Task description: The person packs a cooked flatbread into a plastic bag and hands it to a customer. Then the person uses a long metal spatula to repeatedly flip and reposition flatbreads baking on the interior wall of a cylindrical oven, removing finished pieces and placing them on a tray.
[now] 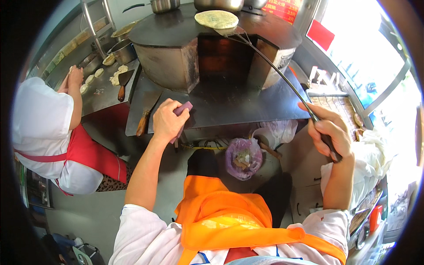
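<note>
My left hand (168,118) grips a purple block-like pad (184,108), perhaps a sponge or folded cloth, over the front edge of the dark metal ledge (222,107). In my right hand (331,131) is the dark handle of a long-handled metal turner (280,72). Its wire-braced head reaches up to the near side of a round, browned flatbread (217,19). That flatbread is at the round black griddle (165,33), above the oven's open mouth (225,59); whether the turner bears all its weight I cannot tell.
A wooden-handled scraper (143,122) lies on the ledge's left. Further left, a co-worker's hands (73,78) work near dough pieces (89,79) and another scraper (122,86). Pots (165,6) stand behind. A bagged waste bin (243,159) sits below; wicker trays (334,106) line the right.
</note>
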`<state>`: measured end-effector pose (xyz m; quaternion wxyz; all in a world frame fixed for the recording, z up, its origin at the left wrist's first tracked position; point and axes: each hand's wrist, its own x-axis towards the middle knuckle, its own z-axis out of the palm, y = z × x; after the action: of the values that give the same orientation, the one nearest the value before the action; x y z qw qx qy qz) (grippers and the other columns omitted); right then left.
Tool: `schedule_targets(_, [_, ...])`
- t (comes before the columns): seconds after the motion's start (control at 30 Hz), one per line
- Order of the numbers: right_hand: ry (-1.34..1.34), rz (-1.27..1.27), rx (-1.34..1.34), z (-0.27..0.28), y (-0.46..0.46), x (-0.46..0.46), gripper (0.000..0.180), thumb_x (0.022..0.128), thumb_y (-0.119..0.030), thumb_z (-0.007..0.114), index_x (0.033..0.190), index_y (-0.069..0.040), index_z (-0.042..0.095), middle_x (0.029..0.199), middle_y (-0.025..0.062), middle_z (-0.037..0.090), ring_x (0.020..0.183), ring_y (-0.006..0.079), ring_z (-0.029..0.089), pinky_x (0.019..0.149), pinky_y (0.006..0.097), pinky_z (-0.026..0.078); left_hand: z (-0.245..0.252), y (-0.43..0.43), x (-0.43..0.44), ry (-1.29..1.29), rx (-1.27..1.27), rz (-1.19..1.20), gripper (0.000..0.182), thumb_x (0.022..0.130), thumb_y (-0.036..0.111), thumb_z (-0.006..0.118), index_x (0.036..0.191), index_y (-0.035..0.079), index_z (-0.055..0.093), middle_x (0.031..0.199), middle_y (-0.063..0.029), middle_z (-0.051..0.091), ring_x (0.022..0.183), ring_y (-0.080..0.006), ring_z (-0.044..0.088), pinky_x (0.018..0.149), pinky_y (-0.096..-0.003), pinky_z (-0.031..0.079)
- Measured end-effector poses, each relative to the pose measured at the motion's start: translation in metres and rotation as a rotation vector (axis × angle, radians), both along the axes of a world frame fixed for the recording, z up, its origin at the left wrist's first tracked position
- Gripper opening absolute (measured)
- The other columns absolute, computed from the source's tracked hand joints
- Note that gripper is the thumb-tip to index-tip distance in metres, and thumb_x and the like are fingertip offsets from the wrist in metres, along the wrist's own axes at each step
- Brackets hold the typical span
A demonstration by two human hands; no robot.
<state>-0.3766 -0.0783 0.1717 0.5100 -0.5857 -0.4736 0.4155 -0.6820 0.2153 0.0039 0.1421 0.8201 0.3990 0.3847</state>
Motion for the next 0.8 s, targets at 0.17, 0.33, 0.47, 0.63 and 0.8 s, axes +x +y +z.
schedule_targets(0.17, [0.088,0.008,-0.058,-0.012,-0.053,0.003,0.056,0.091,-0.008,0.048,0.144,0.008,0.056,0.069,0.0049,0.056,0.041,0.0065,0.048,0.04,0.0203,0.037,0.001,0.0,0.0,-0.006,-0.037,0.0,0.023,0.082,0.026,0.076,0.086,0.004,0.073,0.09,-0.0088,0.068,0.084,-0.0324,0.068,0.075,-0.0428,0.052])
schedule_targets(0.33, [0.032,-0.091,-0.178,-0.018,-0.039,0.0,0.054,0.089,-0.006,0.051,0.141,0.008,0.059,0.065,0.0043,0.055,0.041,0.0071,0.048,0.039,0.0209,0.036,-0.001,0.001,-0.001,-0.002,-0.066,-0.001,0.022,0.083,0.026,0.076,0.087,0.004,0.073,0.09,-0.0081,0.068,0.082,-0.0317,0.068,0.074,-0.0419,0.052])
schedule_targets(0.47, [-0.075,-0.002,-0.149,-0.021,0.038,0.005,0.041,0.092,-0.008,0.052,0.126,0.007,0.067,0.055,-0.0009,0.05,0.04,0.0057,0.045,0.039,0.0233,0.036,0.0,0.004,-0.001,0.009,-0.039,0.005,0.022,0.084,0.026,0.077,0.087,0.004,0.073,0.089,-0.0085,0.068,0.081,-0.0316,0.068,0.073,-0.0419,0.052])
schedule_targets(0.63, [-0.058,0.108,-0.102,-0.022,0.108,0.011,0.053,0.093,-0.01,0.052,0.142,0.008,0.055,0.071,-0.0004,0.055,0.041,0.0047,0.043,0.037,0.0233,0.034,0.0,0.002,-0.003,-0.023,-0.042,-0.021,0.023,0.083,0.026,0.077,0.088,0.004,0.073,0.088,-0.009,0.068,0.079,-0.031,0.068,0.072,-0.0415,0.052])
schedule_targets(0.8, [-0.012,-0.019,-0.229,-0.038,0.016,0.002,0.05,0.092,-0.006,0.054,0.141,0.006,0.059,0.067,0.0029,0.055,0.041,0.0061,0.046,0.038,0.0234,0.034,-0.001,0.002,-0.002,-0.029,-0.083,-0.014,0.022,0.084,0.026,0.077,0.088,0.004,0.074,0.089,-0.0077,0.068,0.079,-0.0301,0.068,0.072,-0.0413,0.052])
